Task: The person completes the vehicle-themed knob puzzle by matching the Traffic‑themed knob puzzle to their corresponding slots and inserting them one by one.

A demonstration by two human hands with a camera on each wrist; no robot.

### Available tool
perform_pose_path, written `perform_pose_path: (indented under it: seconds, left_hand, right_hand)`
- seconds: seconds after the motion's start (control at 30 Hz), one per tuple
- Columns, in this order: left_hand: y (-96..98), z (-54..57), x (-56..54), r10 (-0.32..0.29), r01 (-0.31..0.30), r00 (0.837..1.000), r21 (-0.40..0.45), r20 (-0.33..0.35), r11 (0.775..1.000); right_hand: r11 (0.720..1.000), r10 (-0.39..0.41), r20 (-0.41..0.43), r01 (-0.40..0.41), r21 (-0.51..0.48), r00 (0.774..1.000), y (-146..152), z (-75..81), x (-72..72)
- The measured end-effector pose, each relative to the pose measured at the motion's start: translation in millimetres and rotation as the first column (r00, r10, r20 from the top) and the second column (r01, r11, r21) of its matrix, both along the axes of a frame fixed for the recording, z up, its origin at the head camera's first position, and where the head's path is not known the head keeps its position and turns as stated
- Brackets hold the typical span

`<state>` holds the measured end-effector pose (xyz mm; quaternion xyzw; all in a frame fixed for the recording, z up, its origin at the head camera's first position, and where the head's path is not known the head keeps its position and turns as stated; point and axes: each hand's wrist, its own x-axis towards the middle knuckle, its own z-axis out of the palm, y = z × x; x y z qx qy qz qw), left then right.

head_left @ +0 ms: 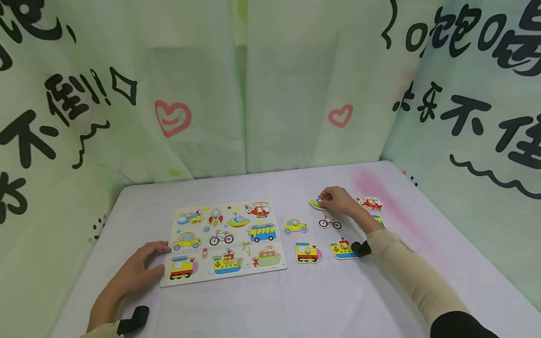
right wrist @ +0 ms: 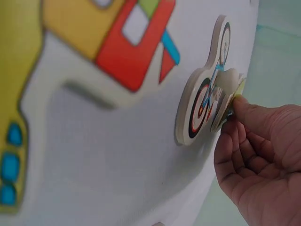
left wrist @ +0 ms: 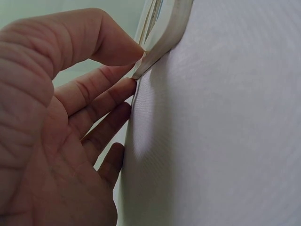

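Saucer-like piece: toward the far edge of the worktop, beyond the board's right edge; from where I stand, I cannot tell whether it is lifted clear.
Right fingers: thumb and index finger clamped on that piece, the others curled in.
Bearing: the pictured saucer on the board lies from these fingers toward the worktop's left edge, slightly toward its near edge; I judge this the governing offset.
Long axis: roughly left to right, the right end slanting toward the near edge.
Nearer hand: right hand, at the piece; left hand well apart.
Right arm: enters from the near right, slanting toward the far edge, fingers directed left and down.
Left fingers: spread, thumb and index finger touching the board's left edge.
Adjacent pieces: bicycle piece just nearside of the held piece; car piece toward the board.
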<state>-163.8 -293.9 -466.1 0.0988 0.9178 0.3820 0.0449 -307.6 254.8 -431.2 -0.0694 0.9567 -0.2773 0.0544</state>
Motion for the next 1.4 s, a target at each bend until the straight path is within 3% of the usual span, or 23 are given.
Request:
perform_pose_path:
  seconds: [0.6, 0.9, 1.03, 1.17, 1.4]
  left_hand:
    - [1.3, 1.0, 2.4, 0.014, -0.014, 1.000, -0.003, 0.011, 1.000]
    - [2.3, 3.4, 1.6, 0.018, -0.018, 1.000, -0.012, 0.021, 1.000]
    - [3.1, 4.2, 1.7, 0.024, -0.024, 0.999, -0.017, 0.025, 1.000]
    - [3.3, 4.1, 2.1, 0.022, -0.022, 0.999, -0.012, 0.027, 1.000]
    - [1.2, 3.0, 1.6, 0.009, -0.009, 1.000, -0.001, 0.010, 1.000]
  right_hand:
    - [0.957, -0.110, 0.054, 0.120, -0.264, 0.992, -12, -2.6, 16.8]
    - [0.920, -0.075, 0.021, 0.077, -0.383, 0.997, -27, -3.7, 27.1]
    - [0.903, -0.075, 0.058, 0.092, -0.420, 0.996, -40, -2.6, 31.0]
    - [0.900, -0.071, 0.092, 0.104, -0.423, 0.993, -53, -3.3, 34.4]
    - [0.900, 0.009, 0.089, 0.031, -0.435, 0.996, -79, -4.7, 42.9]
